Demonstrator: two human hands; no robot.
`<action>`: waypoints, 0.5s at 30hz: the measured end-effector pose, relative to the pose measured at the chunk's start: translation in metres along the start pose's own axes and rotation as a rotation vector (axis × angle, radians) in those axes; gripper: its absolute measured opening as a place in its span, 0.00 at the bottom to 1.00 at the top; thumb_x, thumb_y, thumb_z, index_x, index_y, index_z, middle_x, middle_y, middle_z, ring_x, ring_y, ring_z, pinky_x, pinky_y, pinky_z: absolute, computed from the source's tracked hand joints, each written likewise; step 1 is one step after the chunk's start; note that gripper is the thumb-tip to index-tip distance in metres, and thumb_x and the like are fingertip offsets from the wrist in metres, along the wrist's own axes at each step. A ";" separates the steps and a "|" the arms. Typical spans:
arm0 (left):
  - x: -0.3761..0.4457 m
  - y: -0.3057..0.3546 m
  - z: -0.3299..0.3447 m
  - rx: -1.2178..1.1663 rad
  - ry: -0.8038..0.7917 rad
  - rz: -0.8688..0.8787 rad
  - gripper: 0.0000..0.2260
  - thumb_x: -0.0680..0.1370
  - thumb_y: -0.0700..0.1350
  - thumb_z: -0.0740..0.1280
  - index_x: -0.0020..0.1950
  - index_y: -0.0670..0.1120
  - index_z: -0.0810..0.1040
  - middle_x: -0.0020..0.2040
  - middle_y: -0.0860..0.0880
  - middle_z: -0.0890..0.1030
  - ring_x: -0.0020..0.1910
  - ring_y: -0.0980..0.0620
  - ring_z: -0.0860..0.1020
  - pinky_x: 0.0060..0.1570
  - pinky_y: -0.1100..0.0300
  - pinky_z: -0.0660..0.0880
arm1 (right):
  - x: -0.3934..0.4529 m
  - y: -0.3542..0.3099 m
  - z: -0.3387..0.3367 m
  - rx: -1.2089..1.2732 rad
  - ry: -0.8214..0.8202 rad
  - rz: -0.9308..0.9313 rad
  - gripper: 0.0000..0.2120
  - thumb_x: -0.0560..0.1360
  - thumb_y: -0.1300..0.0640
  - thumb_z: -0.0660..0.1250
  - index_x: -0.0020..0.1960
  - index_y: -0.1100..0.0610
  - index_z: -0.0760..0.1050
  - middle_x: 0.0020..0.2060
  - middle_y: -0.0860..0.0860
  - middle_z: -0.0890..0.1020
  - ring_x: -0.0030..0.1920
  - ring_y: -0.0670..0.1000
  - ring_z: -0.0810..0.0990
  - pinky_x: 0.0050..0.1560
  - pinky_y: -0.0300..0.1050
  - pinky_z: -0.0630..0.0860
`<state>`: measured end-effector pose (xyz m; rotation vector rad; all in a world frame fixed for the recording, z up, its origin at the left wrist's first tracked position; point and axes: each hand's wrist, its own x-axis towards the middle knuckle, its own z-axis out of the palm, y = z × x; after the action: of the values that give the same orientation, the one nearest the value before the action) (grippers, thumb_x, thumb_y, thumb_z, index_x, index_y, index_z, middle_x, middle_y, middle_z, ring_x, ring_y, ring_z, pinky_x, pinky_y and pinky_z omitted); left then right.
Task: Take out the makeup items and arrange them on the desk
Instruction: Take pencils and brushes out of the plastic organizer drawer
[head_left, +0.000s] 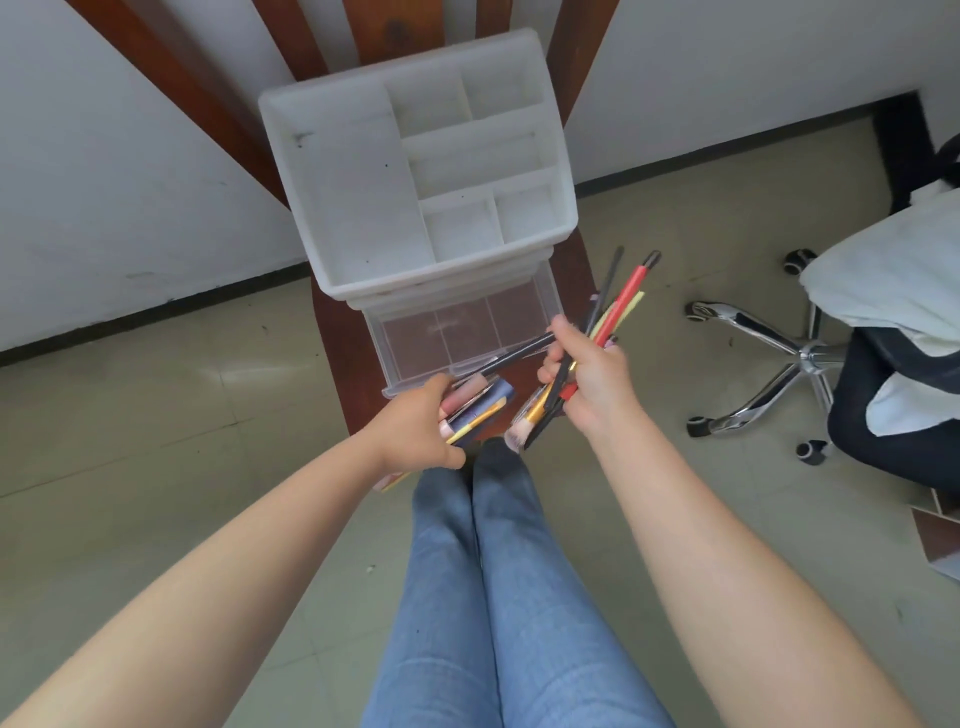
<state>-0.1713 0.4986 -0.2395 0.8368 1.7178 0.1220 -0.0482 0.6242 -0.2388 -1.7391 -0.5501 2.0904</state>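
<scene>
Both hands full — organizer (415, 171) emptied.
Your left hand (421, 428) and right hand (592, 379) grip loose makeup bundles — brushes (524, 426) could slip.

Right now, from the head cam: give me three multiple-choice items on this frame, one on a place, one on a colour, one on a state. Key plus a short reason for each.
1. Where does the white organizer stand?
A. on a wooden chair
B. on the floor
C. on the office chair

2. What colour is the longest pencil in the right hand?
A. green
B. red
C. white

3. What state is the clear drawer in?
A. pushed in
B. pulled out, looks empty
C. pulled out, full of brushes

Key: 1 A, brown wooden seat and back slats frame it. 2 B, red shaft with a black tip. 3 B, it juts forward and its compartments show bare.
</scene>
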 end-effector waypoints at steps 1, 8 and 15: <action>0.000 -0.005 -0.001 -0.008 0.005 -0.009 0.27 0.67 0.40 0.71 0.63 0.43 0.66 0.52 0.45 0.75 0.47 0.47 0.73 0.44 0.58 0.69 | 0.001 -0.005 -0.003 0.048 0.032 -0.009 0.10 0.75 0.63 0.65 0.36 0.59 0.68 0.16 0.48 0.70 0.17 0.45 0.67 0.21 0.34 0.66; -0.003 -0.034 0.003 -0.121 0.054 -0.164 0.14 0.67 0.38 0.71 0.44 0.45 0.67 0.39 0.49 0.71 0.39 0.49 0.70 0.31 0.64 0.64 | 0.008 -0.026 -0.021 0.092 0.094 0.016 0.06 0.77 0.57 0.62 0.44 0.57 0.67 0.26 0.50 0.82 0.30 0.49 0.83 0.34 0.43 0.77; 0.003 -0.052 0.013 -0.092 0.114 -0.194 0.15 0.67 0.40 0.71 0.47 0.43 0.68 0.43 0.47 0.73 0.40 0.47 0.71 0.35 0.58 0.65 | 0.004 -0.014 -0.012 -0.996 -0.132 -0.181 0.04 0.75 0.61 0.64 0.43 0.56 0.69 0.33 0.52 0.74 0.30 0.51 0.77 0.38 0.46 0.79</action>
<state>-0.1843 0.4580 -0.2714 0.6021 1.8764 0.1186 -0.0368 0.6392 -0.2369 -1.8621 -1.9514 1.9129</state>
